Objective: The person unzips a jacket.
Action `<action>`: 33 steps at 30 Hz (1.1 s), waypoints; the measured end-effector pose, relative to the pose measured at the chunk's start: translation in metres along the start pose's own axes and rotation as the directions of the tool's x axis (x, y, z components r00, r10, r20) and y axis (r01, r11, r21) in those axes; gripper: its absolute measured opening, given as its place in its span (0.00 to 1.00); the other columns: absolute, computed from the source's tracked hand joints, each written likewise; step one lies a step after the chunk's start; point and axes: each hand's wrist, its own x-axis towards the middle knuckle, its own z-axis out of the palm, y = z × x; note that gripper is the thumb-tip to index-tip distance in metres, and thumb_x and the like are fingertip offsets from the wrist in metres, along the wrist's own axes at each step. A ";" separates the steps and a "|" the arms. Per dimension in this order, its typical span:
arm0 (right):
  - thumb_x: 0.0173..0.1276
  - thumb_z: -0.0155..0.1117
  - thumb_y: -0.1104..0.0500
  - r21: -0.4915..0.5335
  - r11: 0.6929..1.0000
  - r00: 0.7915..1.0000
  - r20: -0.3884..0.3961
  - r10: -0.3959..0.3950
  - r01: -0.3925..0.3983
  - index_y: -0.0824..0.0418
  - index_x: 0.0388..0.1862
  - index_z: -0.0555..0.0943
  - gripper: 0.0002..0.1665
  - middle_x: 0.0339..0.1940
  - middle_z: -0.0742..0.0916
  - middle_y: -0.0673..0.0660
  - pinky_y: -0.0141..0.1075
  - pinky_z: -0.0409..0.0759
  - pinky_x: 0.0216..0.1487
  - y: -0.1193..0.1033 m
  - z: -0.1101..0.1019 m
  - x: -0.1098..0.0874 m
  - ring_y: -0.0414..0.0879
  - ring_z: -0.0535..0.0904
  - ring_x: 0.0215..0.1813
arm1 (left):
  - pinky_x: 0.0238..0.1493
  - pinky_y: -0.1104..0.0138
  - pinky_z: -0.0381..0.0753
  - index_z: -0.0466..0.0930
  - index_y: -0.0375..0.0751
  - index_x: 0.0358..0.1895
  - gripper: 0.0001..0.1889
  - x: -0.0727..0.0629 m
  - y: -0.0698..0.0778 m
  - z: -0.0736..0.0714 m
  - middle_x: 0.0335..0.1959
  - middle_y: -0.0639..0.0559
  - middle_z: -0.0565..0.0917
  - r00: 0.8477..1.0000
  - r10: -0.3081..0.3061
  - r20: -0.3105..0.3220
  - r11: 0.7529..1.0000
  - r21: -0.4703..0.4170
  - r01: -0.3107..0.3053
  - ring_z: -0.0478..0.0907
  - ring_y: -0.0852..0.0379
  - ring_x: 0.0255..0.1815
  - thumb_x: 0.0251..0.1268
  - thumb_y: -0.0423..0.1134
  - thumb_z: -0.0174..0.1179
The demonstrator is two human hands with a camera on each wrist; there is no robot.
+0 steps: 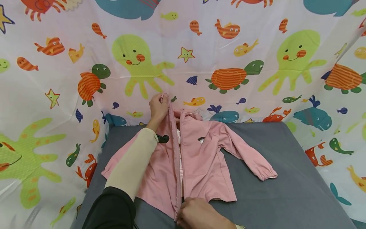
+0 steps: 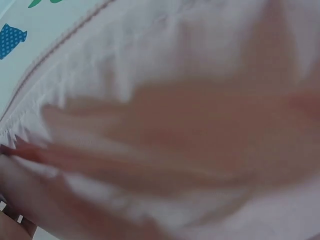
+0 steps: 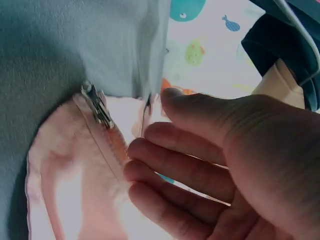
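A small pink zip-up jacket (image 1: pixel 204 159) lies front up with its two front panels unzipped. My left hand (image 1: pixel 159 107) pinches the left panel's front edge near the collar and holds it raised; in the left wrist view blurred pink fabric (image 2: pixel 200 140) fills most of the picture. At the bottom hem is my right hand (image 1: pixel 200 214), its thumb and curled fingers at the lower end of that same edge. In the right wrist view, the metal zip slider (image 3: pixel 97 106) sits at the bottom of the other panel, beside the right fingertips (image 3: pixel 137 150).
The jacket rests on a grey table surface (image 1: pixel 266 200). A white curtain with printed sea animals (image 1: pixel 177 76) stands behind and at both sides. One jacket sleeve (image 1: pixel 248 159) stretches out to the right.
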 end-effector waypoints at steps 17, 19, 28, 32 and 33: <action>0.78 0.71 0.45 -0.124 0.959 0.928 -0.309 0.207 -0.255 0.61 0.69 0.85 0.29 0.66 0.89 0.55 0.45 0.86 0.67 0.012 -0.022 -0.004 0.49 0.85 0.68 | 0.85 0.45 0.62 0.69 0.35 0.81 0.33 -0.027 -0.014 -0.016 0.81 0.37 0.73 0.977 0.212 -0.012 0.975 0.063 -0.211 0.67 0.36 0.83 0.77 0.45 0.56; 0.79 0.69 0.43 -0.116 0.949 0.916 -0.320 0.242 -0.292 0.61 0.75 0.82 0.34 0.71 0.86 0.57 0.48 0.83 0.71 0.015 -0.023 -0.005 0.52 0.82 0.74 | 0.85 0.45 0.63 0.69 0.33 0.80 0.34 -0.031 -0.013 -0.019 0.80 0.36 0.73 0.963 0.268 -0.007 0.960 0.083 -0.266 0.68 0.35 0.82 0.76 0.45 0.56; 0.77 0.71 0.42 -0.050 0.929 0.866 -0.383 0.321 -0.367 0.65 0.81 0.74 0.43 0.79 0.81 0.63 0.56 0.77 0.77 0.030 -0.032 0.000 0.58 0.76 0.80 | 0.87 0.47 0.60 0.65 0.29 0.83 0.36 -0.056 -0.009 -0.038 0.82 0.33 0.70 0.931 0.359 0.065 0.924 0.117 -0.364 0.65 0.37 0.85 0.78 0.42 0.62; 0.77 0.71 0.41 -0.039 0.921 0.846 -0.412 0.340 -0.389 0.66 0.83 0.72 0.46 0.81 0.78 0.65 0.58 0.75 0.78 0.037 -0.036 0.003 0.61 0.74 0.81 | 0.87 0.45 0.60 0.62 0.31 0.85 0.38 -0.073 -0.009 -0.046 0.84 0.34 0.68 0.929 0.356 0.103 0.924 0.111 -0.366 0.63 0.39 0.87 0.79 0.45 0.61; 0.77 0.71 0.41 -0.042 0.918 0.841 -0.420 0.342 -0.394 0.67 0.83 0.71 0.47 0.81 0.77 0.65 0.58 0.75 0.78 0.039 -0.036 0.004 0.61 0.74 0.81 | 0.87 0.45 0.60 0.62 0.31 0.85 0.38 -0.077 -0.010 -0.047 0.84 0.33 0.68 0.926 0.361 0.107 0.922 0.105 -0.372 0.63 0.39 0.87 0.80 0.46 0.61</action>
